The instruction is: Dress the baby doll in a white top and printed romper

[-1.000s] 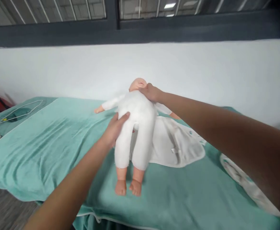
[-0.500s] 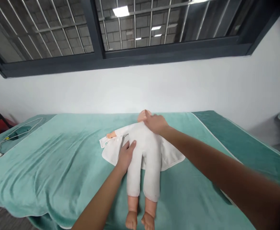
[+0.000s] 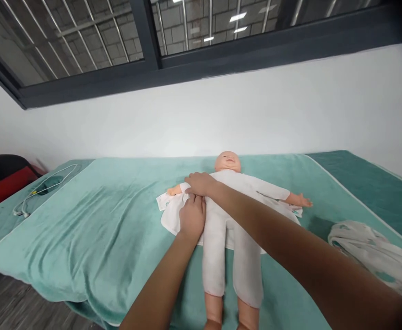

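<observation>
A baby doll in a white cloth body lies face up, arms spread and bare feet toward me. Under its torso a white garment is laid out, its printed edges showing by the doll's hands. My right hand reaches across the doll's chest, its fingers bent over the upper arm on the left side. Just below, my left hand rests against the doll's side, over the garment. Its fingers are curled, and what they pinch is hidden. The two hands touch or nearly touch.
A teal blanket covers the surface under the doll. Crumpled printed white cloth lies at the right, partly behind my right forearm. A white cable and a red and black object are at the far left. The wall stands behind.
My right hand has moved from the doll's head and neck to its arm at left. My left hand has curled its fingers beside the torso. The view has shifted, uncovering the doll's face.
</observation>
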{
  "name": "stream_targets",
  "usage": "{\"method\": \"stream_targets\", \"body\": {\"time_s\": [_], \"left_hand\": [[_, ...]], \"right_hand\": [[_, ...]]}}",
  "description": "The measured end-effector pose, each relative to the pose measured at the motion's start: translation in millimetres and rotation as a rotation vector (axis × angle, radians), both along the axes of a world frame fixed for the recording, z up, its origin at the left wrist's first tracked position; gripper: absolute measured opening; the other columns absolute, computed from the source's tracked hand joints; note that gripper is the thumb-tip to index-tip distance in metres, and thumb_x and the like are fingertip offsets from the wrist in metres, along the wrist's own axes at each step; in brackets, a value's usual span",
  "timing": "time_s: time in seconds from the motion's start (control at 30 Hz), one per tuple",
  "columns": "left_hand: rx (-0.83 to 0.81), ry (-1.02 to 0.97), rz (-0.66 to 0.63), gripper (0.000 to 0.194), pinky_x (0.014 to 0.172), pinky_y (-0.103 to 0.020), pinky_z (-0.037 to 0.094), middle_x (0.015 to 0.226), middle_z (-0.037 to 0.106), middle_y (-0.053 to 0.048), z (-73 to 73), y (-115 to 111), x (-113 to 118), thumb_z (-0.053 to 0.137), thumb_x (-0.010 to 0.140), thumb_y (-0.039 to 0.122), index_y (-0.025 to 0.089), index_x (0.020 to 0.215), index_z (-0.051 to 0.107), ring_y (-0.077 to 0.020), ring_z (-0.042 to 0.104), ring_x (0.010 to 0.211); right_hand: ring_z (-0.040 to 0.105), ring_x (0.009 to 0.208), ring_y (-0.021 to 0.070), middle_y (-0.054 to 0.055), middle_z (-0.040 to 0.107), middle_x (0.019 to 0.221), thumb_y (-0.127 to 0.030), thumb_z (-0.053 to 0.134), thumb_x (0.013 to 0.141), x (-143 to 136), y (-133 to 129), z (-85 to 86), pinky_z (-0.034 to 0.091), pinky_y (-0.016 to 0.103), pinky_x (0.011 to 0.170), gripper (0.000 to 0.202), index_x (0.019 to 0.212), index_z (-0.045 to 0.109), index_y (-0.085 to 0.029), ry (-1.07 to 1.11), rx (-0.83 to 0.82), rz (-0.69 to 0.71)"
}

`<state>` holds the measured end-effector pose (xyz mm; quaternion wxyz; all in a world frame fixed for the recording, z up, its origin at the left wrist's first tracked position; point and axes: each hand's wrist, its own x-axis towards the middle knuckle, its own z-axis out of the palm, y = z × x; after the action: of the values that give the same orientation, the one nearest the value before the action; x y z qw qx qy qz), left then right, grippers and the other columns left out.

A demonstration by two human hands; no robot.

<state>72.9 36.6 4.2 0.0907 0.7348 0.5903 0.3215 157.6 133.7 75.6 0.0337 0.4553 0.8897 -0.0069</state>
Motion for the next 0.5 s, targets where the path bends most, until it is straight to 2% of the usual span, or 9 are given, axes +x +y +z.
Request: {"method": "stream_targets", "body": {"time_s": [0.1, 0.2, 0.27, 0.37, 0.5], "left_hand": [[0.068, 0.093, 0.011, 0.027, 0.080, -0.040, 0.044, 0.122, 0.060, -0.014, 1.5, 14.7, -14.3, 0.041, 0.098, 0.026, 0.022, 0.109, 0.065, -0.0284, 0.058, 0.104], [0.067, 0.055, 0.132, 0.015, 0.088, -0.043, 0.041, 0.110, 0.063, -0.015, -2.2, 33.6, -29.6, 0.055, 0.091, 0.029, 0.020, 0.097, 0.065, -0.0315, 0.055, 0.106], [0.003, -0.159, 0.201, 0.014, 0.086, -0.041, 0.040, 0.097, 0.064, -0.011, -6.8, 43.3, -37.6, 0.059, 0.089, 0.033, 0.021, 0.086, 0.063, -0.0294, 0.057, 0.099], [-0.059, -0.503, 0.239, 0.020, 0.078, -0.035, 0.040, 0.079, 0.063, -0.005, -13.1, 49.0, -45.4, 0.056, 0.088, 0.035, 0.021, 0.074, 0.058, -0.0229, 0.057, 0.081], [-0.067, -0.714, 0.254, 0.017, 0.071, -0.030, 0.042, 0.077, 0.063, -0.002, -17.6, 47.0, -51.3, 0.053, 0.086, 0.034, 0.020, 0.078, 0.058, -0.0172, 0.055, 0.073]], "right_hand": [[0.061, 0.104, 0.0263, 0.013, 0.060, 0.121, -0.039, 0.048, 0.097, 11.1, -1.1, 5.1, 0.045, 0.035, 0.076, 0.027, 0.113, 0.060, -0.021, 0.056, 0.036, -0.027], [0.061, 0.104, 0.0256, 0.011, 0.062, 0.119, -0.043, 0.040, 0.100, 23.6, -6.6, 9.3, 0.043, 0.033, 0.074, 0.030, 0.116, 0.056, -0.023, 0.112, 0.061, -0.062], [0.061, 0.102, 0.0254, 0.009, 0.066, 0.112, -0.046, 0.039, 0.101, 28.5, -10.6, 10.3, 0.042, 0.032, 0.071, 0.032, 0.115, 0.056, -0.024, 0.131, 0.063, -0.076], [0.062, 0.096, 0.0259, 0.010, 0.068, 0.107, -0.048, 0.040, 0.100, 29.2, -16.0, 10.3, 0.040, 0.032, 0.069, 0.034, 0.112, 0.059, -0.023, 0.133, 0.066, -0.068], [0.062, 0.097, 0.0273, 0.012, 0.068, 0.110, -0.059, 0.035, 0.099, 25.5, -23.4, 10.7, 0.040, 0.034, 0.076, 0.047, 0.115, 0.061, -0.023, 0.125, 0.089, -0.024]]}}
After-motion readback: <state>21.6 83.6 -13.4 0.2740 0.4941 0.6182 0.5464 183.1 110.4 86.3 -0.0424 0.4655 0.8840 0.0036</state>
